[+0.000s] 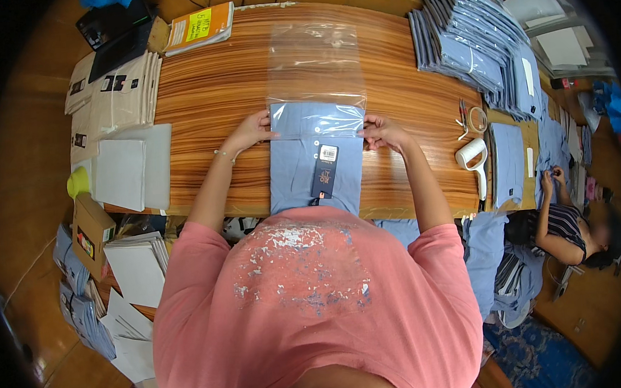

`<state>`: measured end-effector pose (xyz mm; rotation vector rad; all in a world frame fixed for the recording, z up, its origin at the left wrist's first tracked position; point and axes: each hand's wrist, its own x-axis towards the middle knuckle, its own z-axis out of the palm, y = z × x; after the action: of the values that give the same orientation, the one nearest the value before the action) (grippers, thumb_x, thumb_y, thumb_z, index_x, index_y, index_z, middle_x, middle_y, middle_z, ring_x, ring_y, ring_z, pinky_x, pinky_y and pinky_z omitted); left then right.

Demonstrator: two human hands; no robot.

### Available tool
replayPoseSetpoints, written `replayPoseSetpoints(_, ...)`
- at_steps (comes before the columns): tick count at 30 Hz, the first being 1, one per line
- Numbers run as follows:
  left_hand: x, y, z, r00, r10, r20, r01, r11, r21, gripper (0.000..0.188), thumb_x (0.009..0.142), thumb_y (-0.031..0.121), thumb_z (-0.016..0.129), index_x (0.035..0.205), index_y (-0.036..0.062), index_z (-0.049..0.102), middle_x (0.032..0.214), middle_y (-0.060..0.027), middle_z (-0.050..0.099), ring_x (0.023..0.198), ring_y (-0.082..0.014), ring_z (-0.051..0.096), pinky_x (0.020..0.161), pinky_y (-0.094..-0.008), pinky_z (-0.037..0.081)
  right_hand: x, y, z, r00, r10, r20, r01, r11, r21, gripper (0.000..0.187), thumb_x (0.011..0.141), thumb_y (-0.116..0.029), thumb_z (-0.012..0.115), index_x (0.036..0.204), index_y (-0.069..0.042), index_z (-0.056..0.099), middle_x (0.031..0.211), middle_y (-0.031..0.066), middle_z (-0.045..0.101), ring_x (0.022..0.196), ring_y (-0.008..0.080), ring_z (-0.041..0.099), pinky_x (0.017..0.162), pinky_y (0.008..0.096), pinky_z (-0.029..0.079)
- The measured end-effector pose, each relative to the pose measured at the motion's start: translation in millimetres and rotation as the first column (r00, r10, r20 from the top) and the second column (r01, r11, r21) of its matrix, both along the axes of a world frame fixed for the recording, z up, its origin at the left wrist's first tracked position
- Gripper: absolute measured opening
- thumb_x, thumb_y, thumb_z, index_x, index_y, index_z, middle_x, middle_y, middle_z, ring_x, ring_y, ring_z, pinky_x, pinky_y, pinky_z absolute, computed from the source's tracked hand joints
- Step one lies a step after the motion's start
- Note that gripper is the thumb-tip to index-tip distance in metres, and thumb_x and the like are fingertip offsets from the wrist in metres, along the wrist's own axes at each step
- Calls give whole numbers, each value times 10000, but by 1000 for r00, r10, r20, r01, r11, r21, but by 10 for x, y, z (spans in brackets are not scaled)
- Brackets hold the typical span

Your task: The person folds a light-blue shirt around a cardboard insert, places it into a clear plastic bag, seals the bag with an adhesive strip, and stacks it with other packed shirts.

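A folded light-blue shirt (295, 174) lies in front of me, with a dark hang tag (325, 171) and a white label on its buttoned front. A clear plastic bag (314, 64) stretches flat beyond it, and the shirt's far end sits inside the bag's near part. At the left edge of bag and shirt, my left hand (251, 130) is closed in a pinch. My right hand (386, 132) pinches the opposite edge at about the same height, thumb and fingers together. The shirt's near end is hidden by my body.
Stacks of bagged blue shirts (468, 52) stand at the far right. A white handheld device (471, 154) lies near another folded shirt (507, 162). Beige packed garments (119, 98) and clear sheets (120, 174) cover the table's left side. A co-worker (561, 223) sits at right.
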<state>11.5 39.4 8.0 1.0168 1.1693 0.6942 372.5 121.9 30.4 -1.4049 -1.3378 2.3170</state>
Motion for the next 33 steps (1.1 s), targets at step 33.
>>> replayPoseSetpoints(33, 310, -1485, 166, 967, -15, -255, -34, 982, -186, 201, 808, 78, 674, 977, -15, 622, 707, -2, 609, 521, -38, 463, 451, -191, 372, 170, -1683, -112, 983, -121, 138, 127, 991, -35, 128, 807, -166, 708, 846, -59, 650, 526, -49, 483, 431, 22, 421, 381, 171, 298)
